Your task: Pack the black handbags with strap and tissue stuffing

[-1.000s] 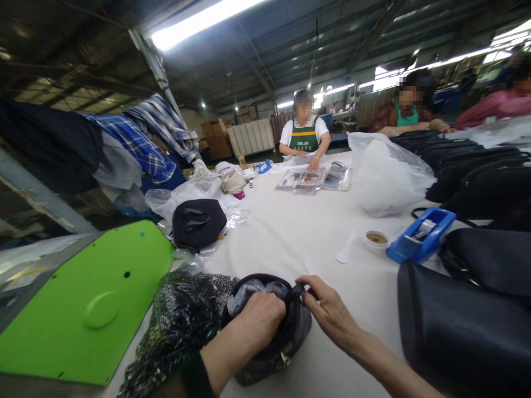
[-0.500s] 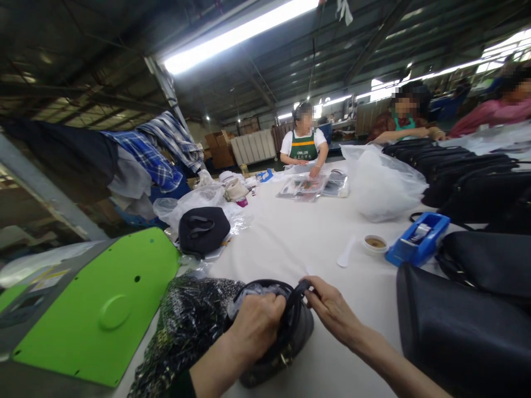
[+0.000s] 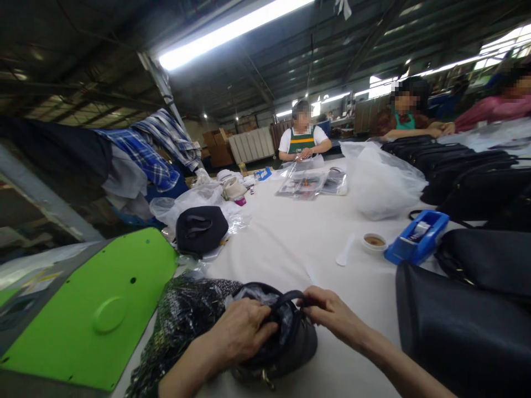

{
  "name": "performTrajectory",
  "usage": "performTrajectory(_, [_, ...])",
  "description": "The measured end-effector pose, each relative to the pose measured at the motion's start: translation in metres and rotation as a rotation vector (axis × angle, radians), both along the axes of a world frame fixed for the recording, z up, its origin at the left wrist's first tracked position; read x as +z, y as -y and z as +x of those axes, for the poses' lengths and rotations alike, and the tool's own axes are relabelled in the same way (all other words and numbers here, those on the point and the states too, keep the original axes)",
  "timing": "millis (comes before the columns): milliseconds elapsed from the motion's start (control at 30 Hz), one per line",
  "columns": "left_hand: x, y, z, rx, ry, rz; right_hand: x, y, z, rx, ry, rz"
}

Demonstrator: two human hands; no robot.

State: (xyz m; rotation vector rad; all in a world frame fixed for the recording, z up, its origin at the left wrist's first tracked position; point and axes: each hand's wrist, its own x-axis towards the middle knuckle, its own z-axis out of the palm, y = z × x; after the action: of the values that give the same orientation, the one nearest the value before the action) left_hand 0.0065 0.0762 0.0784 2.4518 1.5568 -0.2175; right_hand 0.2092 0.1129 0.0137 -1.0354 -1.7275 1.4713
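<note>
A small black handbag point(image 3: 296, 351) stands on the white table just in front of me, its top open. Clear plastic wrapping point(image 3: 253, 293) shows inside its mouth. Over the opening arches a black strap point(image 3: 288, 297). My left hand point(image 3: 243, 331) is closed at the near left of the bag, fingers curled over into the opening by the strap's left end; its fingertips are partly hidden. At the right rim, my right hand point(image 3: 332, 312) pinches the other end of the strap. A brass-coloured clasp point(image 3: 267, 380) hangs on the bag's near side.
Black patterned plastic point(image 3: 182, 315) lies left of the bag, beside a green-topped machine point(image 3: 112, 309). Rightward are a blue tape dispenser point(image 3: 418, 237), a small cup point(image 3: 374, 242), a white spoon point(image 3: 344, 251) and black bags point(image 3: 460, 331). Co-workers sit across the table.
The strap has come down from upright to an arch over the bag's mouth. My left hand has loosened from a fist and shifted left; the right has lowered slightly to the rim.
</note>
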Motion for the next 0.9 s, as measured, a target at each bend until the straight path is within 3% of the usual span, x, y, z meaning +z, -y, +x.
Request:
performTrajectory(167, [-0.011,0.005,-0.005,-0.066,-0.019,0.157,0.001,0.004,0.016,0.143,-0.113,-0.149])
performTrajectory(333, [-0.022,0.013,-0.006,-0.184,0.016,0.389,-0.003,0.002,0.015,0.153,-0.154,-0.182])
performTrajectory(400, [-0.025,0.014,-0.005,-0.186,-0.006,0.371,-0.002,0.001,0.011,0.167,-0.128,-0.188])
performTrajectory(500, [-0.023,0.015,-0.003,-0.096,-0.022,0.185,0.0,0.0,0.008,0.214,-0.072,-0.197])
performTrajectory(600, [-0.012,0.015,-0.001,-0.009,0.025,-0.05,0.003,0.0,0.01,0.25,0.012,-0.188])
performTrajectory(700, [0.001,0.019,0.001,-0.011,0.14,-0.209,0.006,0.002,0.011,0.248,0.125,-0.152])
performTrajectory(800, [0.001,0.028,-0.001,-0.015,0.104,-0.09,0.012,0.009,0.009,0.203,0.268,-0.067])
performTrajectory(900, [-0.011,0.04,-0.005,-0.114,0.01,0.105,0.018,0.018,0.004,0.195,0.43,0.099])
